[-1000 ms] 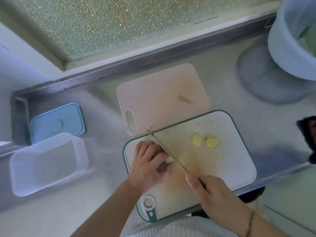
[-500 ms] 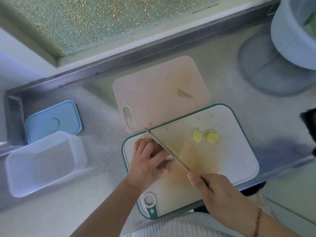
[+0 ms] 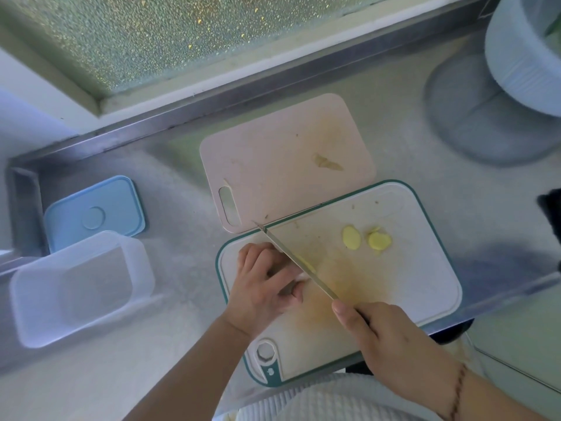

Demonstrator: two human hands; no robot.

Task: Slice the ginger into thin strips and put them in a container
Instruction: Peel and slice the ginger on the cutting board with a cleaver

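Here, thin steel knife (image 3: 299, 262) against ginger (image 3: 305, 263)

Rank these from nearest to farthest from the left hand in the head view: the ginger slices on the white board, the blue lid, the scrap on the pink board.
Measured from the left hand:
1. Ginger slices, to its right on the white cutting board.
2. Scrap, up and right on the pink cutting board.
3. Blue lid, far left on the counter.

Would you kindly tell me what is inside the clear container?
Nothing visible: the clear container looks empty, its bottom showing through. No ginger strips are in it. Its blue lid lies behind it, partly hidden by its rim.
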